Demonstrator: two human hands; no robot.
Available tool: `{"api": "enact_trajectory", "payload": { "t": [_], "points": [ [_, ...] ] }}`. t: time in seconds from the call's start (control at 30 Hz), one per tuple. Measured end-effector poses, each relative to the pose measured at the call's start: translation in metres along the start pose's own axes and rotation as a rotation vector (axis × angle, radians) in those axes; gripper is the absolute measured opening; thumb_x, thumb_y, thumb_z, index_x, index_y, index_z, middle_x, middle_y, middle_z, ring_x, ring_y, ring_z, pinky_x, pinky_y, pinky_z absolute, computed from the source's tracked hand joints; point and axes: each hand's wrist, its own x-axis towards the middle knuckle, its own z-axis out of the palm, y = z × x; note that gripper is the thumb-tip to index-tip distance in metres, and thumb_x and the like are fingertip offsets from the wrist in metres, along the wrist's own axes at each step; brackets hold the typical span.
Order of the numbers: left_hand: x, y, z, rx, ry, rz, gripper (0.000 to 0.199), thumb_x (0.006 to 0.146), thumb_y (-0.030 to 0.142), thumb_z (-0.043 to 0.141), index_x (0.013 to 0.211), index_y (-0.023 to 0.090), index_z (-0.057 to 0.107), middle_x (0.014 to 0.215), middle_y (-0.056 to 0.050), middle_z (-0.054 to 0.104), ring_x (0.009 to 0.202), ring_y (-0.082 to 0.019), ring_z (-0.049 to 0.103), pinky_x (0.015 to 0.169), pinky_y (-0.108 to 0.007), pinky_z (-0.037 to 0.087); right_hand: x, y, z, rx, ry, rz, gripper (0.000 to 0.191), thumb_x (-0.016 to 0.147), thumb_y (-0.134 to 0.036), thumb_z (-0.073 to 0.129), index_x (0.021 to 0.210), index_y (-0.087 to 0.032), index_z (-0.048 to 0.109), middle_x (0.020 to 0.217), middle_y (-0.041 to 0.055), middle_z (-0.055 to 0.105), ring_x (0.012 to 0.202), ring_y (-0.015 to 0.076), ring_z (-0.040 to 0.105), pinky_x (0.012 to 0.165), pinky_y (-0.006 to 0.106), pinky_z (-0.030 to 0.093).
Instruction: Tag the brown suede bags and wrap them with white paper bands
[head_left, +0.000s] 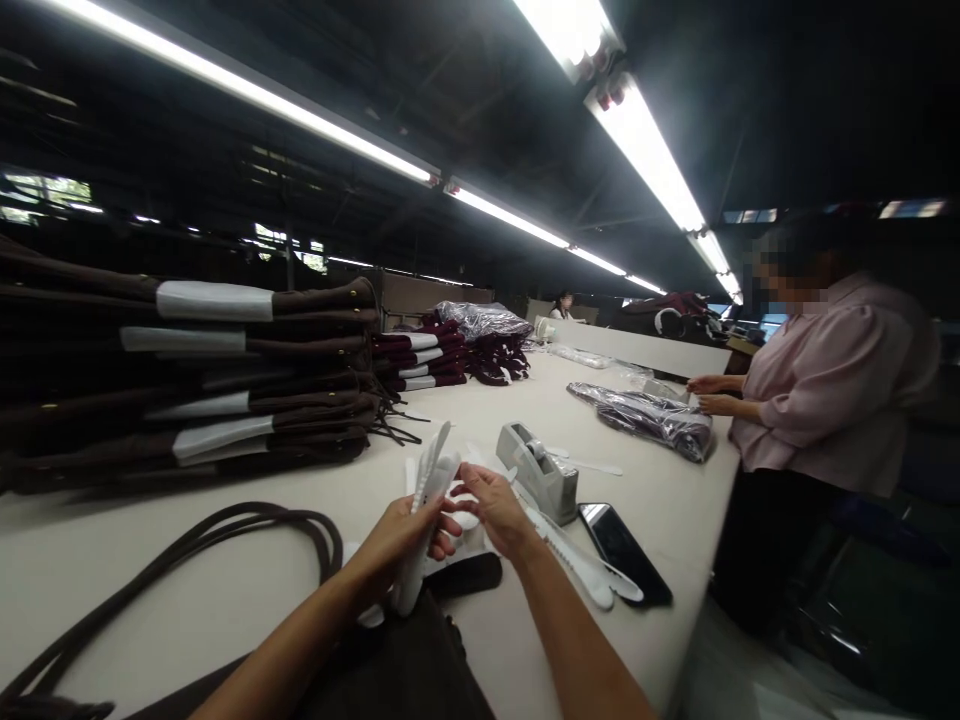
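My left hand (pixel 409 545) is closed round a bundle of flat white strips (pixel 431 475) with rounded ends, held upright. Close beside it, my right hand (pixel 495 505) has its fingers bent together at the bundle's edge; what they pinch is too small to make out. Below both hands lies a dark brown fabric bag (pixel 405 665), with a long looped strap (pixel 247 515) to the left. More white strips (pixel 574 560) are loose on the table around a grey tape dispenser (pixel 536 470), right of my hands.
A phone (pixel 626 555) lies near the right edge of the white table (pixel 660 510). Tall stacks of brown bags (pixel 315 370) with white bands stand left, maroon ones (pixel 420 355) behind. A co-worker (pixel 832 390) stands right, hands by a plastic-wrapped bundle (pixel 652 415).
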Motion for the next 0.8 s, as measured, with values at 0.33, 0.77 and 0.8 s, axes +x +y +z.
{"api": "enact_trajectory", "payload": {
  "t": [0.33,0.77,0.8],
  "points": [
    [0.019,-0.018,-0.004,0.055,0.110,0.064,0.057,0.050,0.054,0.084,0.081,0.012,0.060,0.066,-0.008,0.067,0.047,-0.018,0.059,0.043,-0.026,0.046,-0.002,0.008,0.016,0.319,0.002,0.058,0.043,0.050,-0.042,0.089,0.057,-0.011,0.060,0.049,-0.0046,0.044,0.046,0.0039,0.031,0.046,0.020,0.022],
    [0.005,-0.006,-0.002,0.099,0.162,0.101,0.038,0.062,0.036,0.079,0.085,0.011,0.063,0.069,-0.008,0.067,0.051,-0.015,0.059,0.048,-0.023,0.047,0.013,-0.001,-0.010,0.415,0.192,-0.013,0.043,0.049,-0.038,0.088,0.079,-0.013,0.070,0.076,0.0040,0.061,0.052,0.0057,0.040,0.043,0.019,0.031],
    [0.005,-0.005,-0.001,0.091,0.152,0.110,0.038,0.063,0.036,0.079,0.086,0.011,0.062,0.071,-0.008,0.067,0.051,-0.015,0.059,0.049,-0.023,0.047,0.014,0.000,-0.011,0.386,0.202,-0.030,0.042,0.050,-0.039,0.087,0.079,-0.014,0.069,0.077,0.0038,0.061,0.053,0.0062,0.041,0.044,0.019,0.032]
  ]
}}
